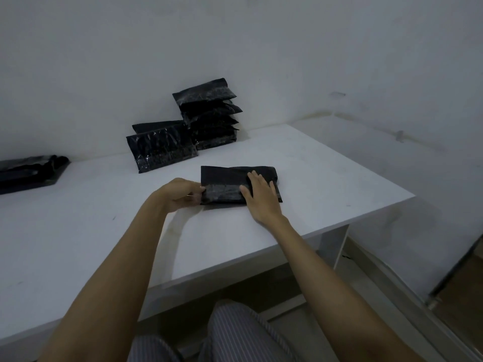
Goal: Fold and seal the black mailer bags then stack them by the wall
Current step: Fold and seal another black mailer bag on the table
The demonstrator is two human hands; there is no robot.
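Sealed stacks behind mailer bag

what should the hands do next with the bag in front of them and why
Probably slide the right hand leftward along the shiny strip to press it shut. The left hand pinches the left edge of the folded bag, the right lies flat on it, and the stacks wait by the wall.

Both arms bare to past elbows, no sleeves, no watch or rings seen. Trousers grey w/ thin pale pinstripes, loose fit over knees.
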